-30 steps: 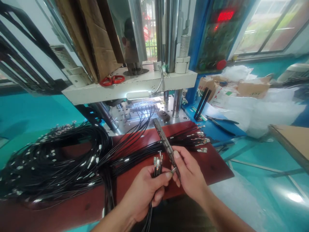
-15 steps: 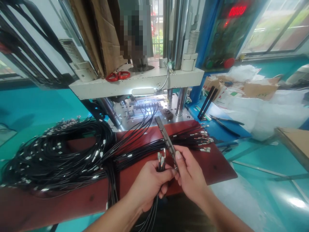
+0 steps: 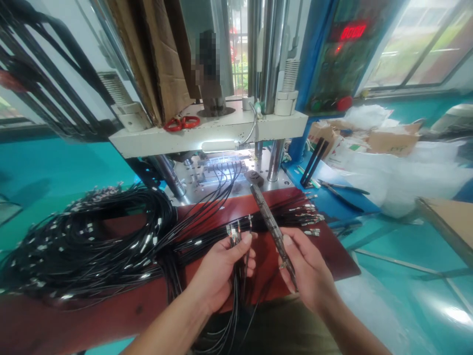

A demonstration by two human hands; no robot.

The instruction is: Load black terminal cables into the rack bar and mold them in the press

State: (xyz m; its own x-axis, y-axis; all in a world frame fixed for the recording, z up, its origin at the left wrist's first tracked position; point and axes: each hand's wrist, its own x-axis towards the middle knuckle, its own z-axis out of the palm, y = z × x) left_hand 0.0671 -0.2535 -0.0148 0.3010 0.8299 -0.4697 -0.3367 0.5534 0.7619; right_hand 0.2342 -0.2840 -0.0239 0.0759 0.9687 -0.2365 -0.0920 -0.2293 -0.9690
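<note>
My left hand (image 3: 216, 271) is closed around several black wires (image 3: 232, 305). Their metal terminals (image 3: 233, 230) point up past the thumb, and one wire stands a little apart at the fingertips. In my right hand (image 3: 312, 268) is a narrow, dark metal bar (image 3: 266, 213) with notches along its length, gripped near its lower end and slanting up to the left. A thin wire seems to run to the fingers of that hand; its end is hidden. Both hands are apart, above the front of the red-brown board (image 3: 332, 256).
A large coil of black wires (image 3: 92, 241) lies on the left. More terminal-tipped wires (image 3: 288, 217) stretch across the board. Behind stands a press with a lit, wired mould (image 3: 221, 167) and red-handled scissors (image 3: 182, 123) on its plate. Pliers (image 3: 343, 192) lie to the right.
My hands have moved apart: the right, with the bar, to the right and the left, with the wires, slightly left. One wire now stands separate from the bunch at my left fingertips.
</note>
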